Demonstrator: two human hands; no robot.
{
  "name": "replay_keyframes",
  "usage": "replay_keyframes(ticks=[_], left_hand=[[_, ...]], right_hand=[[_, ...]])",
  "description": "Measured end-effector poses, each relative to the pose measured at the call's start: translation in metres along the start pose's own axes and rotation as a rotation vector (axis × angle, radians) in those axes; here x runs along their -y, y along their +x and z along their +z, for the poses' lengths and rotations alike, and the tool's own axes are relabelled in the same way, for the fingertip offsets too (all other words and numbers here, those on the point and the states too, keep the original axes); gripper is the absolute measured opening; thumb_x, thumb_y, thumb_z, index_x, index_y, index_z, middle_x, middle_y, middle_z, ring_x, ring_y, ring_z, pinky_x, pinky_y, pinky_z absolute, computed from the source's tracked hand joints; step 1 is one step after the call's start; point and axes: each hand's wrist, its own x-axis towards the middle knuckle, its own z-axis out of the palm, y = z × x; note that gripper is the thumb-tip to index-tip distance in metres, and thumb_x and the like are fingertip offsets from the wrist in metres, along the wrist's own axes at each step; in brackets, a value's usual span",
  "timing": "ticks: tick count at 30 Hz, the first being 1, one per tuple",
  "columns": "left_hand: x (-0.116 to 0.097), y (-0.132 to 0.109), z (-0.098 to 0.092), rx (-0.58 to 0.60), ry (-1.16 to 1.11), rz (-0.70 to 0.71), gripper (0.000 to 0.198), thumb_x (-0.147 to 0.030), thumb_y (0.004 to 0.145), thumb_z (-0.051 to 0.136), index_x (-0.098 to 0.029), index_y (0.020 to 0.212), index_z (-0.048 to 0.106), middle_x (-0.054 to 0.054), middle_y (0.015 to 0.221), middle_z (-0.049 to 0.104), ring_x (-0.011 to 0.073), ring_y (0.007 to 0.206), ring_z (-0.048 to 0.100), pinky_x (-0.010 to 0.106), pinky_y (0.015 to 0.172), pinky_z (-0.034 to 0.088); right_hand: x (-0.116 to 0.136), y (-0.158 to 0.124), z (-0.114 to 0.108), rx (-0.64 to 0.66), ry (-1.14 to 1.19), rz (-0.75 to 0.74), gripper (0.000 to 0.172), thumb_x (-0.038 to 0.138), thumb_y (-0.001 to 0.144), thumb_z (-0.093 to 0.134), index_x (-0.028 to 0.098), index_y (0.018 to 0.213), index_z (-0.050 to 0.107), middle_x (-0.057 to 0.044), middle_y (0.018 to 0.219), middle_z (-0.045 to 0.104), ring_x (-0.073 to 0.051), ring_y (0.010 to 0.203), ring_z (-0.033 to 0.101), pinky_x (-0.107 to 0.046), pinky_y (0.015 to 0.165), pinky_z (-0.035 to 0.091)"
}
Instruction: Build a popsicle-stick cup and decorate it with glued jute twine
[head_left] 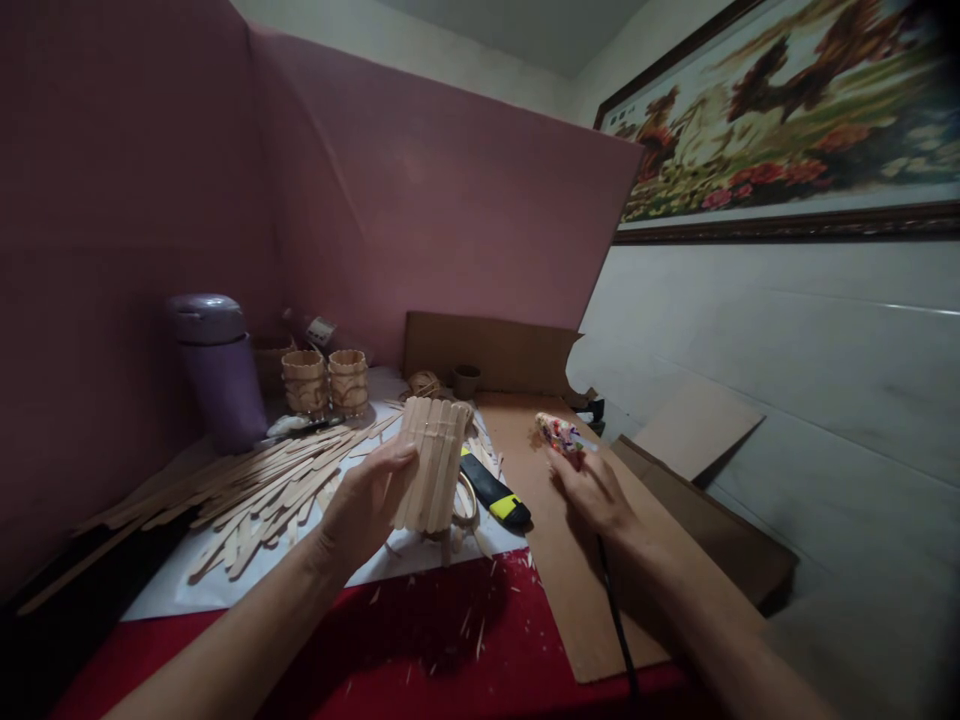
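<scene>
My left hand [367,500] is closed on the left side of a panel of wooden sticks [431,465], which it holds upright above the white paper. The sticks stand side by side with a thin band across them. Over the brown cardboard, my right hand [592,488] grips a small multicoloured patterned tool [559,432], with a dark cord hanging below the hand. Between the hands lies a black and yellow utility knife [496,490]. A round ring [465,498] is partly hidden behind the panel.
Loose wooden sticks [277,485] spread across the left side. Behind them stand a purple bottle [225,385] and two stick cups [348,382]. A small dark pot [466,380] and twine [424,385] are at the back. Wood slivers dot the red cloth [420,640].
</scene>
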Motion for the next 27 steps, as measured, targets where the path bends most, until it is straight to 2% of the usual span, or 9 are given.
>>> replay_keyframes(ticks=[4,10,13,17,21,22,24,27], left_hand=[[0.000,0.001,0.001,-0.009,0.021,0.046,0.045,-0.028,0.073,0.065,-0.014,0.115,0.064,0.008,0.087,0.074,0.0262,0.081,0.068,0.033,0.072,0.052],[0.003,0.002,0.000,0.025,0.047,0.031,0.037,-0.029,0.075,0.064,-0.016,0.109,0.064,0.009,0.095,0.072,0.0228,0.076,0.066,0.031,0.063,0.052],[0.002,0.001,0.002,0.006,0.058,0.050,0.035,-0.029,0.075,0.065,-0.016,0.107,0.065,0.009,0.095,0.071,0.0215,0.078,0.065,0.030,0.065,0.053],[-0.004,0.001,0.005,-0.062,0.085,0.091,0.034,-0.031,0.071,0.070,-0.016,0.102,0.066,0.008,0.093,0.072,0.0212,0.077,0.065,0.029,0.062,0.053],[-0.023,0.003,0.002,-0.173,0.002,0.234,0.034,-0.031,0.068,0.074,-0.015,0.097,0.068,0.006,0.085,0.071,0.0211,0.073,0.066,0.031,0.062,0.056],[-0.028,0.004,0.001,-0.237,-0.038,0.280,0.030,-0.030,0.069,0.074,-0.014,0.094,0.068,0.005,0.081,0.071,0.0203,0.072,0.066,0.030,0.064,0.056],[-0.039,0.005,-0.002,-0.352,-0.119,0.359,0.026,-0.025,0.067,0.075,-0.016,0.091,0.068,0.003,0.081,0.072,0.0190,0.076,0.066,0.028,0.069,0.056],[-0.048,0.007,-0.008,-0.384,-0.167,0.451,0.027,-0.021,0.068,0.074,-0.018,0.094,0.069,0.002,0.092,0.073,0.0194,0.092,0.066,0.025,0.078,0.056]], right_hand=[[-0.001,-0.002,-0.004,0.142,-0.104,0.053,0.035,0.047,0.089,0.038,0.019,0.081,0.058,-0.008,0.073,0.064,-0.021,0.065,0.058,-0.029,0.058,0.037],[0.004,-0.001,0.000,0.309,-0.455,0.097,0.032,0.030,0.094,0.036,0.015,0.113,0.056,-0.016,0.102,0.068,-0.027,0.086,0.063,-0.032,0.066,0.034],[-0.002,-0.002,0.006,0.358,-0.483,0.100,0.035,0.033,0.096,0.035,0.013,0.117,0.055,-0.019,0.111,0.064,-0.029,0.096,0.061,-0.033,0.069,0.035],[-0.003,-0.002,0.006,0.376,-0.558,0.078,0.038,0.039,0.096,0.039,0.013,0.117,0.057,-0.019,0.111,0.062,-0.029,0.097,0.060,-0.033,0.069,0.036],[0.030,-0.002,-0.001,0.243,-0.805,-0.130,0.031,0.035,0.088,0.056,0.010,0.104,0.064,-0.020,0.096,0.064,-0.031,0.090,0.059,-0.036,0.071,0.035],[0.042,-0.002,0.000,0.238,-0.774,-0.197,0.025,0.032,0.089,0.055,0.012,0.099,0.066,-0.018,0.096,0.065,-0.029,0.089,0.058,-0.035,0.072,0.035],[0.068,-0.002,0.007,0.279,-0.591,-0.329,0.023,0.028,0.093,0.048,0.016,0.091,0.068,-0.013,0.094,0.067,-0.024,0.088,0.059,-0.033,0.074,0.036],[0.102,0.002,0.034,0.421,-0.318,-0.453,0.025,0.028,0.093,0.047,0.021,0.091,0.070,-0.007,0.092,0.070,-0.020,0.087,0.061,-0.029,0.074,0.038]])
